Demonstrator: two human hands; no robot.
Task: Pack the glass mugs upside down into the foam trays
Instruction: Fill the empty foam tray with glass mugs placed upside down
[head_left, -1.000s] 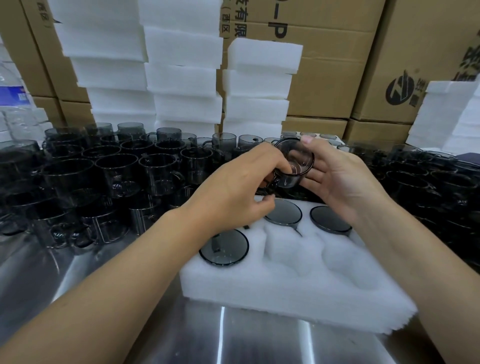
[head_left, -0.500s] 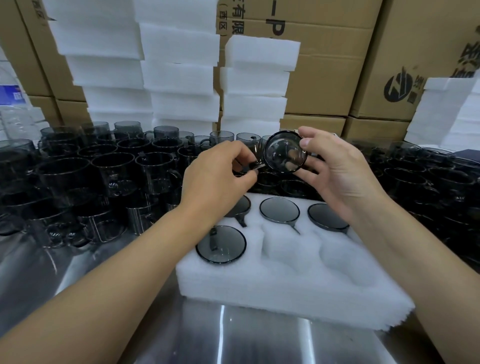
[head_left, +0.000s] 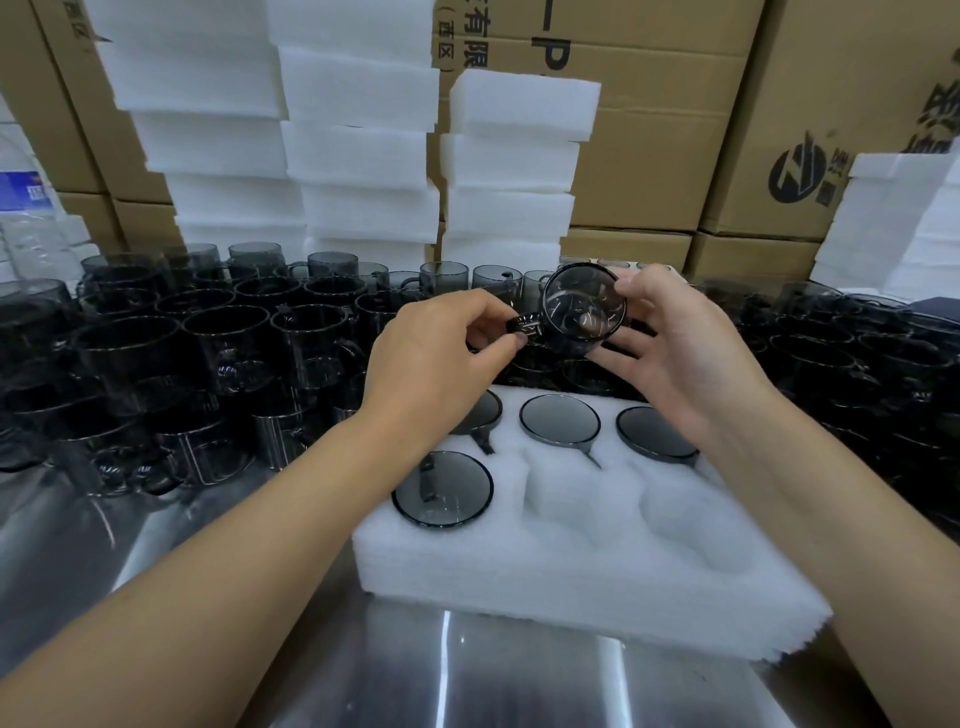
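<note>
Along the left and far edges of the steel table (head_left: 218, 597), loose mugs (head_left: 218, 338) are crowded upright, so plenty of packing is judged to be left. The left hand (head_left: 441, 353) is pinched on the handle of one mug (head_left: 584, 306), which is held in the air above the far edge of the tray (head_left: 571, 566), its base turned toward the camera. The right hand (head_left: 670, 353) is cupped around that mug's body, fingers spread on its far side. In the tray, four mugs (head_left: 560, 419) are already seated upside down: three along the far row and one at the near left corner. Two pockets, near middle and near right, are seen empty; they remain to be filled. Stacked foam (head_left: 358, 156) and cartons (head_left: 675, 130) are ranged behind.
</note>
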